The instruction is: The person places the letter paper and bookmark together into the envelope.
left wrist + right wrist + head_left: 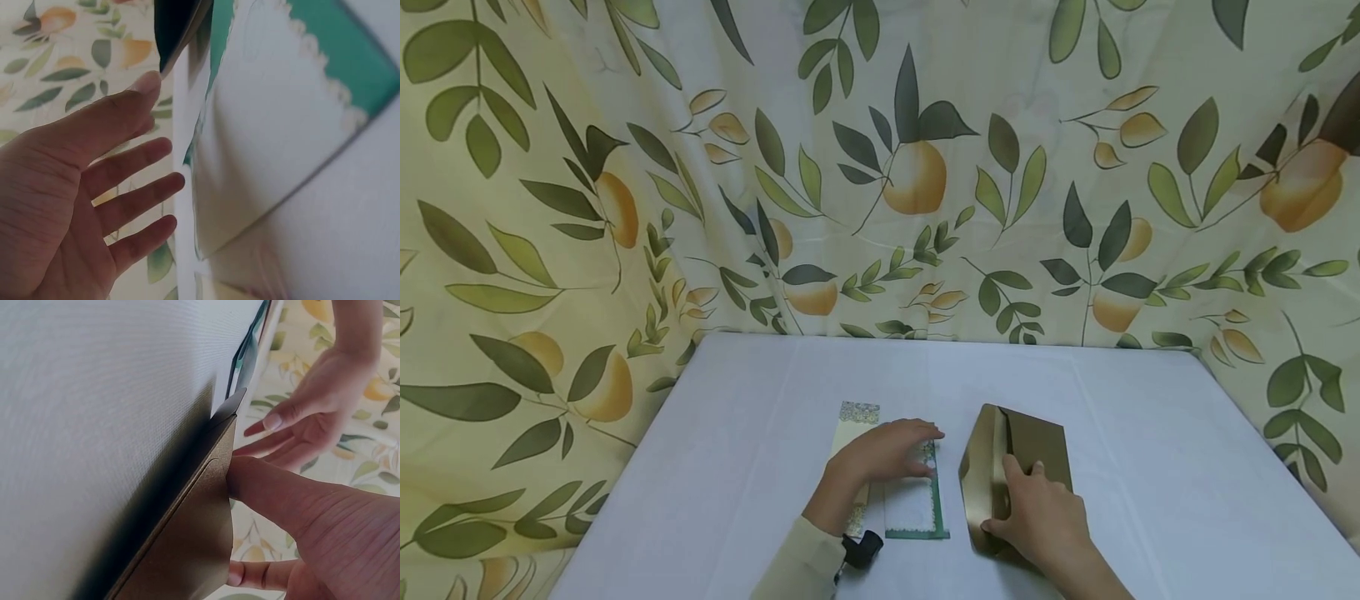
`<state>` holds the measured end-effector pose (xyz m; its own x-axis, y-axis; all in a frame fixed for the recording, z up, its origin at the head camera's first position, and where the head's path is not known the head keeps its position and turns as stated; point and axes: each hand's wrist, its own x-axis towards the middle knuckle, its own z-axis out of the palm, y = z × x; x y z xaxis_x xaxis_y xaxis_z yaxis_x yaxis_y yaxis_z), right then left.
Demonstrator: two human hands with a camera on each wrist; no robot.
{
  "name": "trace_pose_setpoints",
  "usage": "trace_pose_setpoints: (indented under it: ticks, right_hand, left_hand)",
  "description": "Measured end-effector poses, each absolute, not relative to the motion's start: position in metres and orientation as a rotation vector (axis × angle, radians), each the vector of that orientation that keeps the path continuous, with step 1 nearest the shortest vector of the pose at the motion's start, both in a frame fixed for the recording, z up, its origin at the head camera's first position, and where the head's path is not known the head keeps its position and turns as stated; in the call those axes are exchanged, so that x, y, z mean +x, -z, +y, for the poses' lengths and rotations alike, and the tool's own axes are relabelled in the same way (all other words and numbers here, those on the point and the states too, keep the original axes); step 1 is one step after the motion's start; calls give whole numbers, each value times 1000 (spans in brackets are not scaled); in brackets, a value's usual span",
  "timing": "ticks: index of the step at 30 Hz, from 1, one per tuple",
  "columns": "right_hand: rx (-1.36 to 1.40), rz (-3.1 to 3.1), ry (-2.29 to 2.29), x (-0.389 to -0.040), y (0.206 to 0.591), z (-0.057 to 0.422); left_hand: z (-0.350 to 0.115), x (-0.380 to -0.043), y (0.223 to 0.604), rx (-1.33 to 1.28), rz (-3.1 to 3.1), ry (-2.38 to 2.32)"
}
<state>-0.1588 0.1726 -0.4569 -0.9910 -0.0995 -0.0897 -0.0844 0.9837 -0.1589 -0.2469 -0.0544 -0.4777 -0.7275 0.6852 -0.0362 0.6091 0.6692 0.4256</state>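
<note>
a cream curtain printed with green leaves and round orange fruit [700,50] fills the room behind the work and hangs down both sides, falling in soft folds. against it stands a broad, pale white surface [760,433], its straight back edge running along the fabric and its sides widening towards the person. faint creases cross it, and seen close from the right wrist it has a fine, woven-looking grain.

near the front, right of the middle, is a shiny bronze-gold paper envelope [1043,437] with its flap raised to the left. the right hand [1047,517] grips it at the near part, index finger by the opening and thumb lower down; in the right wrist view a dark shadow falls on the white beside it.

left of the envelope, and apart from it, lies a white rectangular card with a green, lace-edged border [912,504]. just beside that is a long cream paper strip with patterned ends [847,435]. the left hand [883,450] is over these two, fingers spread and loose, holding nothing. a pale yellow-green sleeve [801,562] covers its forearm, with a small black device [865,550] at the wrist.
</note>
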Motion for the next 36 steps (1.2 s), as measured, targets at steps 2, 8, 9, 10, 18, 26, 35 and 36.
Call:
trace_pose_setpoints:
  ticks: [2,8,9,10,18,26,35,36]
  right_hand:
    - [-141,3036,235,-159,457,173]
    - [-146,3040,240,-159,458,172]
    - [-147,3040,239,-158,458,172]
    - [-144,3039,239,-158,458,172]
    - [-143,3037,235,-158,456,171]
    - [-138,3037,234,-158,456,171]
    - [-150,3051,230,-158,458,172]
    - [-148,3048,230,-158,458,172]
  left_hand:
    - [-59,-248,477,1033,2690,-622]
    - [-76,-252,476,952,2712,-705]
    - [-78,-253,476,938,2715,-717]
    - [-80,-253,476,923,2722,-723]
    - [-92,-253,477,702,2783,-771]
    - [-91,-248,473,353,2709,-955]
    - [-67,-242,477,137,2773,-944]
    - [-64,-241,477,108,2783,-936]
